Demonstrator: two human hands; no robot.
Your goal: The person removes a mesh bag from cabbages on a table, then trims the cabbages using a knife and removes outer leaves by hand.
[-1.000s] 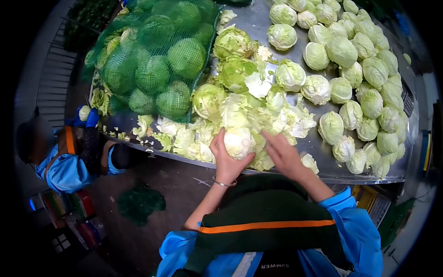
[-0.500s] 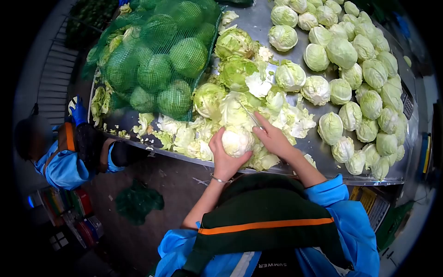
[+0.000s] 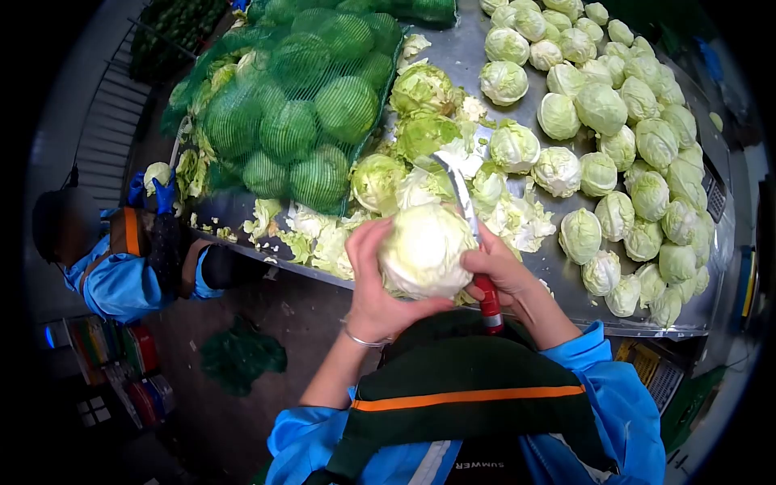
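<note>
A pale, trimmed cabbage is held up in front of my apron, above the table's near edge. Around its left side and underneath curl the fingers of my left hand. My right hand grips a curved knife by its red handle, with the thumb against the cabbage's right side. The hooked metal blade points away from me, just right of the cabbage. Loose leaves and leafy cabbages lie beyond my hands.
Green net sacks of cabbages cover the table's left part. Many trimmed cabbages are piled on the right of the metal table. A co-worker in blue gloves handles a cabbage at the left. A green net lies on the floor.
The cabbage has been raised toward me and turned in my left hand. My right hand has come closer, and the knife's red handle and curved blade now show. The co-worker's hands have shifted.
</note>
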